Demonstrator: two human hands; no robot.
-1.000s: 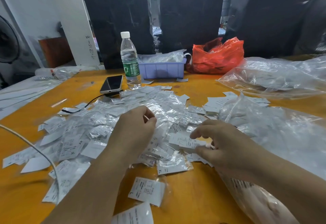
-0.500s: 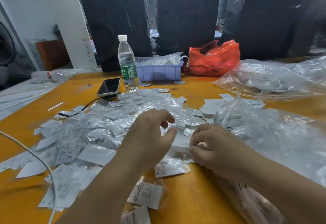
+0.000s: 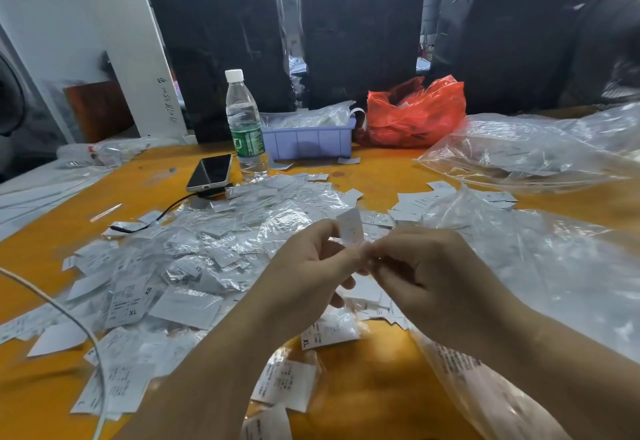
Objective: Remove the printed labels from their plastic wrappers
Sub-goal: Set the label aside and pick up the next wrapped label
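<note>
A white cable [image 3: 69, 315] curves in from the left edge over the yellow counter [image 3: 374, 380]. Beside it spreads a heap of wrapped labels [image 3: 194, 259], white slips in crinkled clear plastic, some marked XL or XS. Behind the heap lie a phone [image 3: 210, 172] with a dark cord plugged in, a water bottle [image 3: 244, 124] standing upright, and a purple tray [image 3: 308, 140] stuffed with plastic. In front of the heap the left hand [image 3: 304, 273] is raised off the counter, its thumb and fingers curled and pinching a label [image 3: 351, 230] that sticks up white between both hands. The right hand [image 3: 426, 273] meets it, fingers bent and pinching the clear wrapper at the label's lower end. Behind them sits a red bag [image 3: 415, 114]. To the right, large clear bags [image 3: 540, 259] cover the counter, one draped under the right forearm.
</note>
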